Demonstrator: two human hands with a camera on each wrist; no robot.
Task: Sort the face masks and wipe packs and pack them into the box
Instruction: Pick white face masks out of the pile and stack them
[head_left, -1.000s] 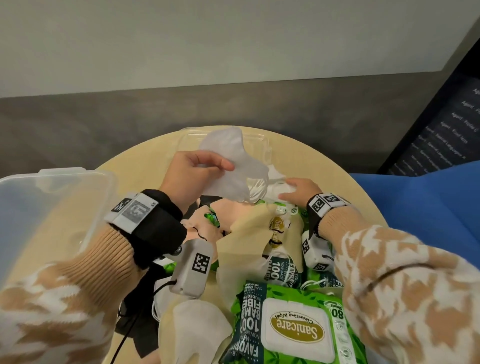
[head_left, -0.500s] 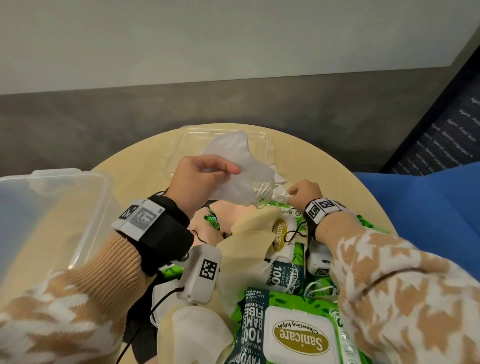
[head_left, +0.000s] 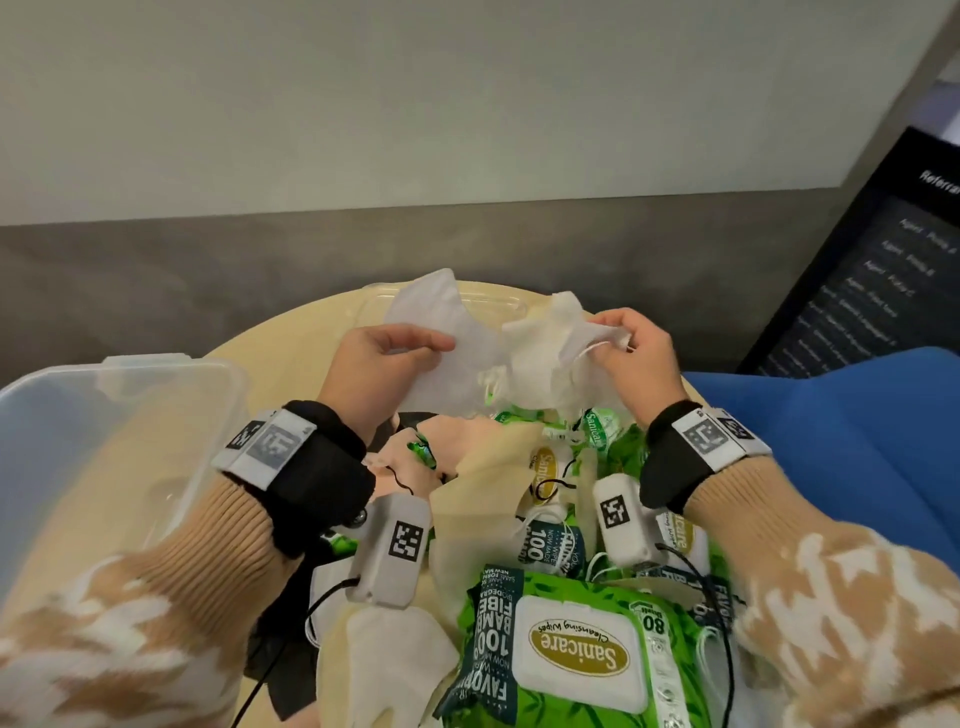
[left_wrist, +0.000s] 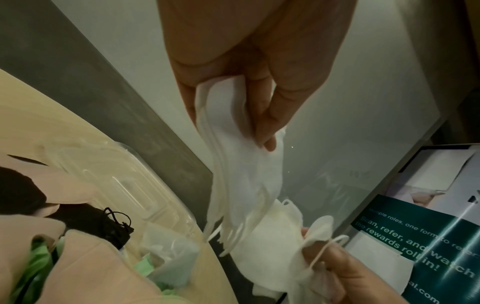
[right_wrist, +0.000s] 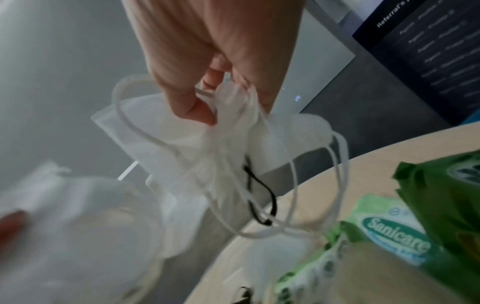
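Above table far edge, both hands pinch white masks.

Right hand, previously low on the pile, now holds a bunch of white fabric face masks raised beside the stack of white folded masks in the left hand.

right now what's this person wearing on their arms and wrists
Both arms wear a knit sweater, tan with a white houndstooth-like pattern and plain tan ribbed cuffs. Behind the left hand and the right hand sits a black wrist wrap carrying a white block printed with square black-and-white coded markers. A white camera pod with another marker hangs under each wrist, trailing a thin black cable.
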